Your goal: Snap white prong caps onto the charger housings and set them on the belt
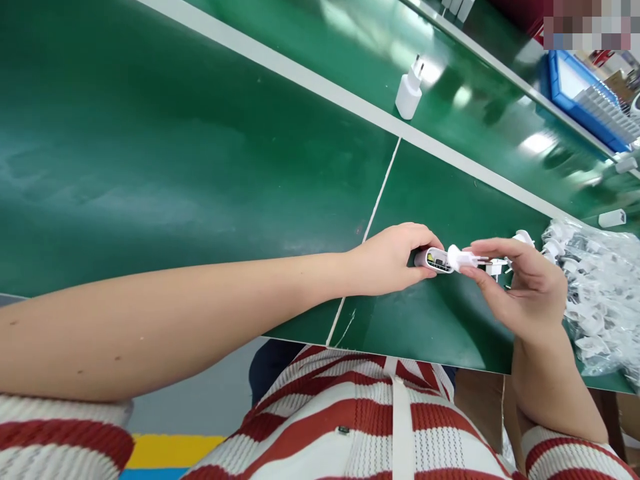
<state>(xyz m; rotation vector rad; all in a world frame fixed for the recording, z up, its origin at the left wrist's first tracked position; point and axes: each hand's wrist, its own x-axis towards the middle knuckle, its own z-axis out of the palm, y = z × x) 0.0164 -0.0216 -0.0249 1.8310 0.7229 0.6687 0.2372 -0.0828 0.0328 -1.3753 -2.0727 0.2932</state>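
My left hand (397, 259) grips a white charger housing (436, 261) between thumb and fingers. Its open end faces right and shows circuit parts inside. In my right hand (530, 287) is a white plug cap (463, 259) with two metal pins, pinched between thumb and fingertips. The cap's broad end is right beside the housing's open end; I cannot tell whether they touch. Just behind the right fingers, a few more white plug caps (523, 237) lie on the green tabletop, partly hidden by the hand.
A clear plastic bag (600, 300) full of white plug caps lies at the right. An assembled white charger (409, 93) stands beyond the pale strip (320, 90), pins up. Another white housing (612, 219) lies at the far right, below a blue tray (575, 100) of pale parts.
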